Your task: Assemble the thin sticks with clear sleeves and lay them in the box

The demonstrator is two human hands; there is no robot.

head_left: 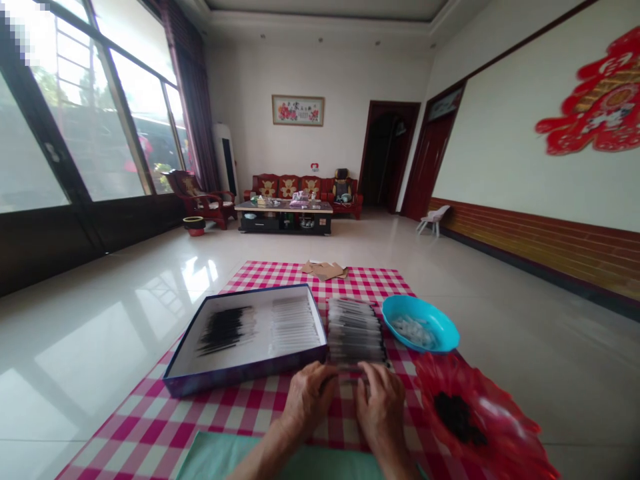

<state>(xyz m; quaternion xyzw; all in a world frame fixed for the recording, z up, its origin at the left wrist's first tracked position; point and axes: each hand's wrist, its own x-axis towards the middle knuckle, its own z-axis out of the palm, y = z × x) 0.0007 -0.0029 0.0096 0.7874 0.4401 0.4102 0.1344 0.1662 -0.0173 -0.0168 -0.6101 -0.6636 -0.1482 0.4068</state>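
My left hand (311,393) and my right hand (381,400) meet at the near end of a row of pens (356,327). Between my pinched fingertips lies a thin pen (349,379), one end in each hand; its details are blurred. The laid-out pens have clear barrels and dark ends. Left of them stands a shallow box (245,371) with a white inside and dark blue rim. It holds a stack of thin black sticks (225,328) and a row of clear tubes (295,323).
At the right, a blue bowl (447,330) holds small clear pieces (415,330). Nearer, a red wavy-edged dish (505,413) contains small black pieces (457,417). Cardboard scraps (325,270) lie at the far edge of the checked tablecloth (135,433). A green cloth (215,457) lies closest to me.
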